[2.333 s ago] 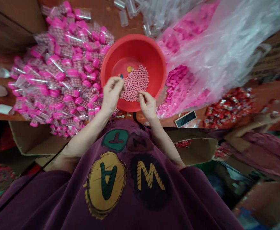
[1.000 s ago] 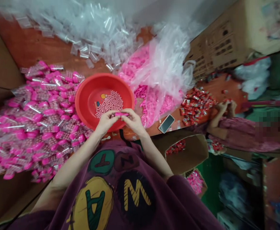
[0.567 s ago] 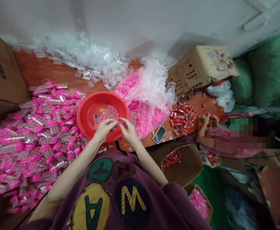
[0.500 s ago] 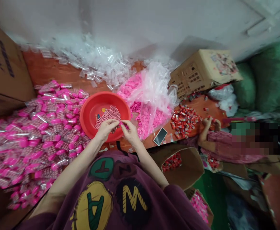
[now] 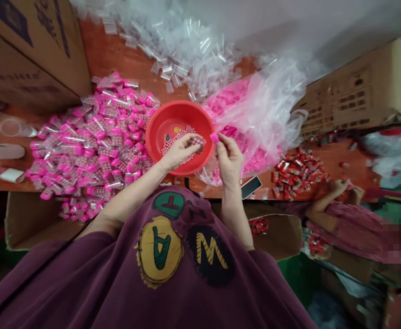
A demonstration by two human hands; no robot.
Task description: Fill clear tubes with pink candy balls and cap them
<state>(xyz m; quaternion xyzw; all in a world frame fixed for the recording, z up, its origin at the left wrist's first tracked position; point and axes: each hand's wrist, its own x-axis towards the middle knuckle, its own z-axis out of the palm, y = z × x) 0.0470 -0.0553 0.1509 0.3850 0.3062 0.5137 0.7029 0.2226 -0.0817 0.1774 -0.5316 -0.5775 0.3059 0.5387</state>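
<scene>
While the left hand (image 5: 180, 151) grips one bead-filled tube (image 5: 198, 142) over the red bowl (image 5: 186, 113) and the right hand's (image 5: 230, 157) fingers pinch one pink cap (image 5: 214, 137) near the rim, keeping the tube's mouth up should limit spills. One bowl and one phone (image 5: 251, 187) show; the heaped capped tubes (image 5: 107, 137) defy counting.

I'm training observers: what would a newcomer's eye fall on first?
Probably the red basin with pink beads, near the centre. Then the heap of pink-capped tubes to its left and the bag of pink pieces to its right. The right hand pinches one pink piece by the basin's right rim.
</scene>
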